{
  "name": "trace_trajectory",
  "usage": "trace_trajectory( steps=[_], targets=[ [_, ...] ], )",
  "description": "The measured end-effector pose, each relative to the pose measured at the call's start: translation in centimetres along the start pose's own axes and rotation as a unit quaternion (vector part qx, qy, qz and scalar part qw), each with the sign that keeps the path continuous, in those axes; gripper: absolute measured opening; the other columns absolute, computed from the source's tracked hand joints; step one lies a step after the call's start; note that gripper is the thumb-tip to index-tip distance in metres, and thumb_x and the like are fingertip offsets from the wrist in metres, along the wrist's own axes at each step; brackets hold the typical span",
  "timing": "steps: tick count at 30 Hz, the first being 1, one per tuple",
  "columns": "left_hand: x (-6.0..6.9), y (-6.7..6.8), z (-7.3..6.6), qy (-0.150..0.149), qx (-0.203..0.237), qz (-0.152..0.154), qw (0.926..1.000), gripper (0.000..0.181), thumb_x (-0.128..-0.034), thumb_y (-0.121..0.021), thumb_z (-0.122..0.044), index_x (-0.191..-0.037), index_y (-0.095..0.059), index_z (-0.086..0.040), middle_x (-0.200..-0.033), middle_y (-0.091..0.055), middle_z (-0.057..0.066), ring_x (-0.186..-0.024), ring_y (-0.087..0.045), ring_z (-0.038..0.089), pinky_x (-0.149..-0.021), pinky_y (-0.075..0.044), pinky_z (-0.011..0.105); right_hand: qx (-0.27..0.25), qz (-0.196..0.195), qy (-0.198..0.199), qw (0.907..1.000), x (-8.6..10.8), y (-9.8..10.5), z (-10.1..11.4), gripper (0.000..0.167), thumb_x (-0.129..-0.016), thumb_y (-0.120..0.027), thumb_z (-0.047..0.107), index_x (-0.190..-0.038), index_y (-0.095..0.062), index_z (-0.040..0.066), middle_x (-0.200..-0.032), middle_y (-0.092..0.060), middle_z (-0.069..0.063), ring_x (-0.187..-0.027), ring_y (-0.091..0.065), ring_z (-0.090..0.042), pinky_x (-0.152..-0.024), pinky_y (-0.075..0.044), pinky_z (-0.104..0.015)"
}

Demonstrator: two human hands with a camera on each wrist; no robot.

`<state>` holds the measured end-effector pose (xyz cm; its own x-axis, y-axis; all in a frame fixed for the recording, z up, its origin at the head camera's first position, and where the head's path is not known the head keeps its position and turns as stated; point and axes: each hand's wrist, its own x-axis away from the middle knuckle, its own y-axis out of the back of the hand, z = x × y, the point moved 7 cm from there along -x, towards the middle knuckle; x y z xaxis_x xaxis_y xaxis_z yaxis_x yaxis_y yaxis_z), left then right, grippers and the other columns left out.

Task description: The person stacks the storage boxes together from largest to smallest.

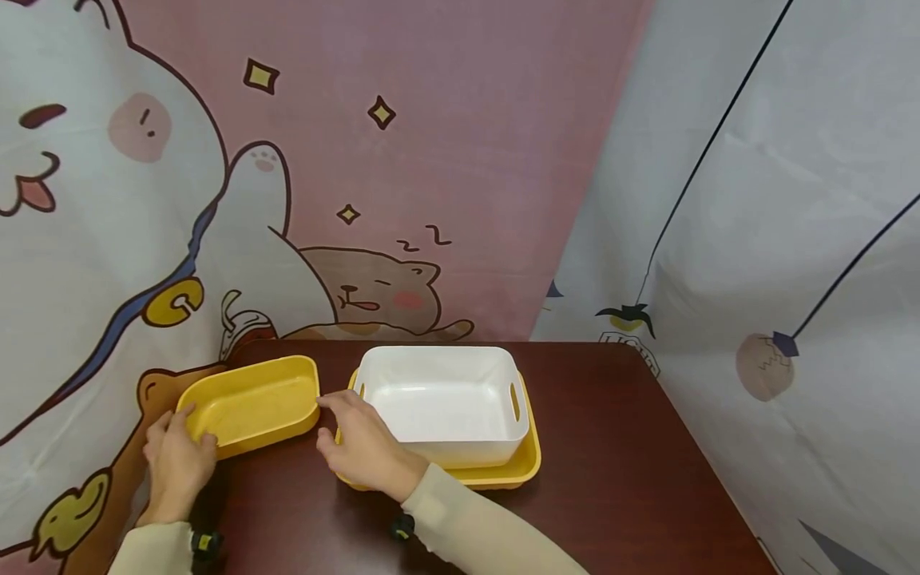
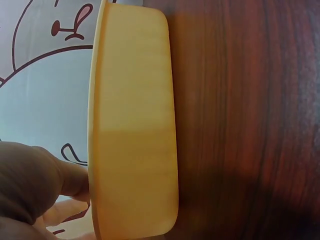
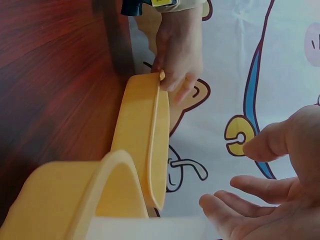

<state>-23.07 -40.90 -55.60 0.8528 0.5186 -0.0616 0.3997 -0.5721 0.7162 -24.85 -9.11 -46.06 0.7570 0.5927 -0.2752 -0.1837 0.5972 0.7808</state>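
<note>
A shallow yellow plastic tray (image 1: 259,403) lies on the left of the table, slightly askew. At its near left corner, my left hand (image 1: 178,459) holds the rim, thumb on the near side; the left wrist view shows the thumb against the edge of the tray (image 2: 135,125). My right hand (image 1: 366,443) is spread with bent, parted fingers between this tray and a white basket (image 1: 446,403) with slotted handles. The basket sits inside a larger yellow tray (image 1: 503,477). In the right wrist view nothing is between the fingers of the right hand (image 3: 270,185).
The dark brown wooden table (image 1: 611,447) extends to the right of the nested containers. A cartoon-printed cloth (image 1: 467,160) hangs along the back and both sides, close to the left tray.
</note>
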Motion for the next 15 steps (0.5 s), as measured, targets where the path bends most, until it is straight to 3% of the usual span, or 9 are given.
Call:
trace_trajectory(
  steps=[9, 15],
  targets=[
    [-0.4, 0.6, 0.6, 0.02, 0.003, 0.007, 0.9998, 0.083, -0.1002, -0.046, 0.005, -0.181, -0.027, 0.004, -0.178, -0.024, 0.049, -0.163, -0.027, 0.071, -0.136, -0.026, 0.081, -0.004, 0.046, -0.045, 0.9979, -2.0, -3.3, 1.0, 0.054, -0.112, -0.069, 0.025, -0.162, -0.065, 0.005, -0.163, -0.068, -0.008, -0.143, -0.066, -0.007, -0.118, -0.055, -0.019],
    [-0.3, 0.7, 0.5, 0.018, -0.002, 0.017, 0.9997, 0.09, -0.0945, -0.048, 0.01, -0.182, -0.028, 0.003, -0.177, -0.025, 0.05, -0.162, -0.029, 0.071, -0.135, -0.027, 0.082, 0.028, 0.088, -0.07, 0.9933, -2.1, -5.3, 1.3, 0.062, -0.112, -0.067, 0.033, -0.165, -0.061, 0.002, -0.17, -0.062, -0.007, -0.151, -0.063, -0.009, -0.119, -0.053, -0.017]
  ],
)
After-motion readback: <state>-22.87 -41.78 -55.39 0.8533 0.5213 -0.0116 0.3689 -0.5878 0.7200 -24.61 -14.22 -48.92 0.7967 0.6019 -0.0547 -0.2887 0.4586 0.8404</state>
